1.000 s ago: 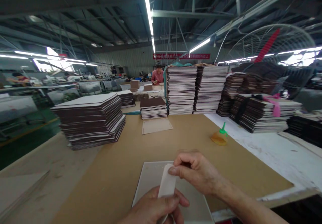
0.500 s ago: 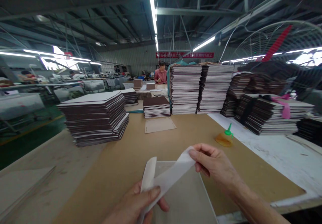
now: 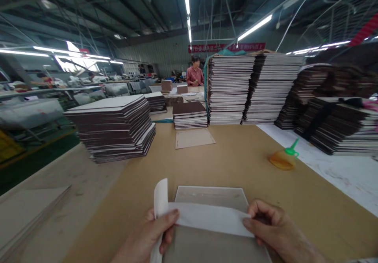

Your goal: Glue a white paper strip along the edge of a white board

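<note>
A white strip (image 3: 211, 217), which looks like paper or thin fabric, stretches level between my two hands. My left hand (image 3: 155, 229) pinches its left end, thumb on top; a further upright length of white strip rises and hangs from that grip. The strip's right end is pinched between the thumb and fingers of my right hand (image 3: 268, 225). Beneath it lies a flat grey board (image 3: 212, 247) with a pale edge, and the strip crosses over its upper part. Whether the strip touches the board I cannot tell.
A squeeze bottle (image 3: 283, 160) of amber liquid with a green nozzle lies to the right. Board stacks stand at left (image 3: 118, 129), centre (image 3: 190, 115) and back right (image 3: 232, 89). A thin sheet (image 3: 195, 138) lies beyond the board. A person (image 3: 195, 72) is at the far table.
My right hand has moved down and right, bringing the slanted strip level across the board. The view has shifted, and more of the board's far edge shows.
</note>
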Motion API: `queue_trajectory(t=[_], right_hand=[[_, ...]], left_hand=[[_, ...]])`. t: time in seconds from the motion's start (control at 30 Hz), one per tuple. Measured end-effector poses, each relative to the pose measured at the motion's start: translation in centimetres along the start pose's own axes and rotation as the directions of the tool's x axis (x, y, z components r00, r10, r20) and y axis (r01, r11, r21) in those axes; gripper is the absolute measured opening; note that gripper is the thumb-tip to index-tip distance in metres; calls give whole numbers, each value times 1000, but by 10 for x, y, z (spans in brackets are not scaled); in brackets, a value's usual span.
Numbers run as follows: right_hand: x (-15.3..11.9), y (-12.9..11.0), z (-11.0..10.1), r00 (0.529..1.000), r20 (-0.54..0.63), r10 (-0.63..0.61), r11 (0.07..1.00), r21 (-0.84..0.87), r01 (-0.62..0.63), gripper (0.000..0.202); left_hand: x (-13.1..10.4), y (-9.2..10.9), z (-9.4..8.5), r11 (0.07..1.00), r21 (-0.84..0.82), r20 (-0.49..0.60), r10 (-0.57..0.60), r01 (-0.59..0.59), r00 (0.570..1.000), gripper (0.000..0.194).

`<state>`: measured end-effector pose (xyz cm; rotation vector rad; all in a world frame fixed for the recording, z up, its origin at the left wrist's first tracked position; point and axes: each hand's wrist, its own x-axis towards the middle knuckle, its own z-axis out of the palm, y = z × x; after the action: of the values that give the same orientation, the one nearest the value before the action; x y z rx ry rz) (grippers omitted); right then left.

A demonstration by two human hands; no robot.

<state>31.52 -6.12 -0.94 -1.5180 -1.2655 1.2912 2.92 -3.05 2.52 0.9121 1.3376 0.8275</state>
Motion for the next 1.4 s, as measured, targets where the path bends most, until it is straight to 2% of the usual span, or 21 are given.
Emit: queue_trajectory(t=[0.13, 0.27, 0.37, 0.53, 0.63, 0.73, 0.87, 0.97, 1.1, 1.23, 1.4], right_hand=[[2, -2, -3, 999, -35, 0, 995, -101, -4, 33], [9, -12, -9, 996, -88, 2, 979, -203, -20, 31], [18, -16, -14, 995, -103, 3, 971, -238, -28, 33], [33, -12, -19, 993, -121, -6, 970, -243, -24, 34], [39, -3, -21, 996, -93, 12, 967, -251, -35, 32], [42, 7, -20, 996, -83, 17, 960, -276, -40, 28], [44, 17, -16, 988, -152, 10, 959, -278, -53, 23], [45, 23, -15, 976, -218, -10, 969, -244, -44, 27], [47, 31, -14, 962, -272, -34, 975, -219, -27, 31], [47, 31, -9, 949, -315, -34, 982, -186, -26, 30], [45, 19, -2, 934, -357, -26, 976, -209, -53, 25]], left_hand=[[7, 4, 2, 990, 138, -103, 29, -14, 994, 34], [20, 10, 1, 977, 214, -60, 19, -6, 998, 37], [32, 13, 1, 961, 274, -31, 53, -43, 998, 38], [47, 15, 7, 901, 434, -102, 79, -27, 992, 33], [52, 14, 10, 893, 447, -168, 136, -47, 976, 25], [55, 13, 12, 870, 489, -174, 158, -54, 972, 21], [55, 12, 14, 867, 493, -204, 189, -66, 961, 16], [55, 12, 17, 883, 458, -255, 237, -100, 937, 15], [55, 12, 19, 862, 495, -285, 280, -109, 917, 17], [55, 15, 20, 836, 544, -314, 278, -69, 908, 22], [55, 13, 18, 805, 593, -317, 222, 11, 922, 32]])
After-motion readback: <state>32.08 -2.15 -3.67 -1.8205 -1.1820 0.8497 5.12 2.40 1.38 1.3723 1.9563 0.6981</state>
